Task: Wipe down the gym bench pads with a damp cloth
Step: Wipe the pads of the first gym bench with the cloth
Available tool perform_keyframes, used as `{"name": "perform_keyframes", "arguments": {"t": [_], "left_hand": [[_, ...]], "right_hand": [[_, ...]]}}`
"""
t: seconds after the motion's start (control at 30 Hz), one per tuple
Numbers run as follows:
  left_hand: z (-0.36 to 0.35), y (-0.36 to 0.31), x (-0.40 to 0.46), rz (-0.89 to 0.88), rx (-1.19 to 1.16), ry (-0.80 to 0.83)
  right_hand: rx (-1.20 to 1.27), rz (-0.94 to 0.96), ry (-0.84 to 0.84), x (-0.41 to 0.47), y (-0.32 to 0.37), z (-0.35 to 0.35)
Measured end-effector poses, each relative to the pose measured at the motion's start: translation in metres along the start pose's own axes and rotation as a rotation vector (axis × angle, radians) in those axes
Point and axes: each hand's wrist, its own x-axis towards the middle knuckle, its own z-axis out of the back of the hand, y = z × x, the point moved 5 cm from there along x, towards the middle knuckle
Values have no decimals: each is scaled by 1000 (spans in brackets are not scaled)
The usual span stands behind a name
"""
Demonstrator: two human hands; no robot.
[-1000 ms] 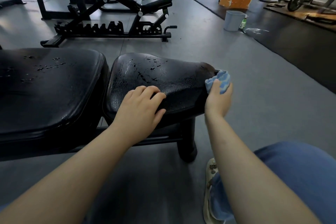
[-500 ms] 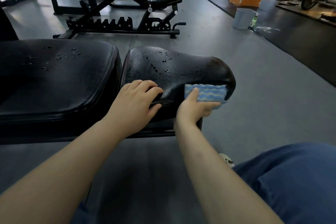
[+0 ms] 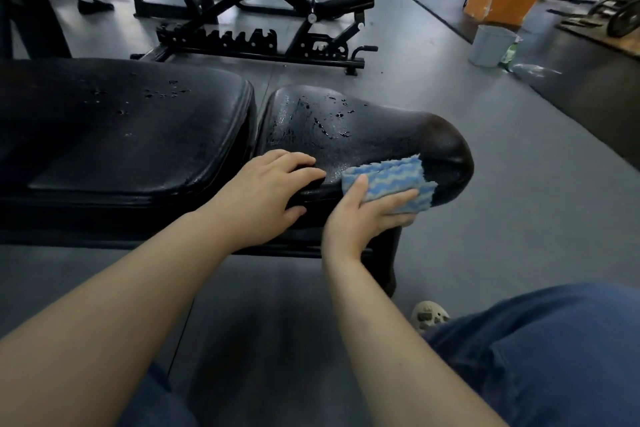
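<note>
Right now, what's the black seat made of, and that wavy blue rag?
The seat pad looks like black vinyl or faux leather: smooth, shiny, with water beading on it. The cloth seems to be a soft woven fabric, maybe microfibre, judging by its fuzzy edge and blue zigzag stripes.

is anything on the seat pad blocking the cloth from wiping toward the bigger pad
Yes. The left hand rests on the near edge of the seat pad, right beside the cloth that the right hand holds, between it and the bigger pad.
</note>
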Motion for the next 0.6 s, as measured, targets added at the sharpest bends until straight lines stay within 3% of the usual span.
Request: {"name": "perform_keyframes", "arguments": {"t": [0.23, 0.47, 0.6], "left_hand": [[12, 18, -8, 103, 52, 43], [24, 38, -20, 222, 161, 151], [36, 54, -29, 307, 150, 155]], "right_hand": [[-174, 270, 137, -26, -5, -7], [-655, 600, 216, -13, -10, 5], [-950, 880, 260, -25, -3, 0]]}}
